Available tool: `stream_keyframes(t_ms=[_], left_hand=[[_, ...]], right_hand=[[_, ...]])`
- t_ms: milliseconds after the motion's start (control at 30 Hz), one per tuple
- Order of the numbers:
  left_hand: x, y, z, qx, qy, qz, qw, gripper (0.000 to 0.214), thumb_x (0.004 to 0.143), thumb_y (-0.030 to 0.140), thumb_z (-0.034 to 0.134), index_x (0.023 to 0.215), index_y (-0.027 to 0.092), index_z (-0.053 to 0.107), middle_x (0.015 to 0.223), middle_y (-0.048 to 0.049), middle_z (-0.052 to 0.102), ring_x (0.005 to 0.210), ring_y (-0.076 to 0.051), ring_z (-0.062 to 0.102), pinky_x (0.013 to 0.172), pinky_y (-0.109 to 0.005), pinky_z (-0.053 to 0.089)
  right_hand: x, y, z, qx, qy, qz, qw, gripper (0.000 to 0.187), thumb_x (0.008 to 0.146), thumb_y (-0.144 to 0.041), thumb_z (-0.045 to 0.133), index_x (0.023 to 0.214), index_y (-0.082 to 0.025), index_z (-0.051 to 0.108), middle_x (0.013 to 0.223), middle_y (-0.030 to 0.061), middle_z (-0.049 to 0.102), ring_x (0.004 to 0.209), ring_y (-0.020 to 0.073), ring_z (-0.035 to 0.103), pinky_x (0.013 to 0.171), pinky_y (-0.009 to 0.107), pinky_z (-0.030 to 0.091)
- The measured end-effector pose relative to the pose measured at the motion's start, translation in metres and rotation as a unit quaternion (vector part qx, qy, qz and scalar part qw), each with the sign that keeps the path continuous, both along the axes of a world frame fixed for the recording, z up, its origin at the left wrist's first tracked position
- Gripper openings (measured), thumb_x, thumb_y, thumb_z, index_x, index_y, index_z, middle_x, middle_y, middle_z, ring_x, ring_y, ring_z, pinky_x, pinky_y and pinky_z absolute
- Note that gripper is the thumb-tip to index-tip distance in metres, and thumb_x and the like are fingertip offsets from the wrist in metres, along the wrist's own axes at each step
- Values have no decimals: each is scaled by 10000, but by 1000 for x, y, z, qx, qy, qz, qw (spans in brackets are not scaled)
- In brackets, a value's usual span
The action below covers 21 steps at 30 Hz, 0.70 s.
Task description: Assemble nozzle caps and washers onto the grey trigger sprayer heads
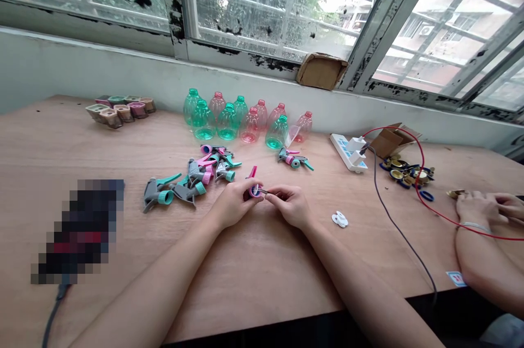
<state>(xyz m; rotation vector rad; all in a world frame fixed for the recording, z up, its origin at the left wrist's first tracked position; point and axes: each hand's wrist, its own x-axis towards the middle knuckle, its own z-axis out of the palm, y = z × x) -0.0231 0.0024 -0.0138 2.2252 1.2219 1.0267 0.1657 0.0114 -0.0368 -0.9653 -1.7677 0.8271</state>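
Note:
My left hand [235,203] is closed around a spray trigger head [254,191] with a pink lever, its round collar facing me. Thin metal tweezers [267,192] are pinched in my right hand [290,205], their tip at the collar's opening. Something white shows inside the collar; its details are too small to tell. A pile of grey spray trigger heads [198,173] with teal or pink parts lies left of my hands. Two more trigger heads [293,159] lie beyond my right hand. Small white discs [339,219] sit to its right.
Green and pink clear bottles [227,121] stand along the wall. A power strip [347,153] with cables, a cardboard box [391,141] and gold-and-blue parts [407,172] are right. A co-worker's hands [483,209] work at far right. A blurred dark device [82,233] lies left.

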Motion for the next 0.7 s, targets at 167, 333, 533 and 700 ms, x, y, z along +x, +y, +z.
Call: stream_keyframes(t_ms=[167, 333, 533, 700], left_hand=[[-1, 1, 0, -12, -11, 12, 1000, 266, 829, 319, 610, 1063, 193, 624, 852, -4, 685, 737, -149, 623, 670, -229, 465], [-3, 1, 0, -21, -20, 18, 999, 333, 804, 305, 635, 1115, 203, 571, 891, -2, 687, 777, -154, 628, 708, -242, 467], [-7, 2, 0, -13, 24, 11, 1000, 285, 796, 282, 610, 1067, 198, 579, 895, -24, 695, 777, -172, 631, 717, -273, 472], [-8, 5, 0, 10, 68, 5, 998, 226, 786, 250, 593, 1007, 206, 608, 864, -22, 694, 762, -181, 633, 687, -274, 464]], right_hand=[[5, 0, 2, -4, -5, -9, 1000, 214, 787, -357, 660, 847, -174, 753, 674, 27, 701, 518, 120, 545, 476, 219, 410], [11, 1, 2, -2, -2, -20, 1000, 200, 779, -331, 667, 852, -163, 748, 689, 35, 704, 531, 122, 552, 489, 219, 416], [22, 10, 2, 28, -61, -19, 998, 207, 785, -333, 655, 855, -163, 749, 637, 16, 683, 494, 104, 517, 468, 205, 382], [62, 7, 18, 62, -167, -28, 984, 194, 795, -331, 648, 842, -177, 757, 638, 9, 684, 511, 99, 511, 485, 203, 374]])
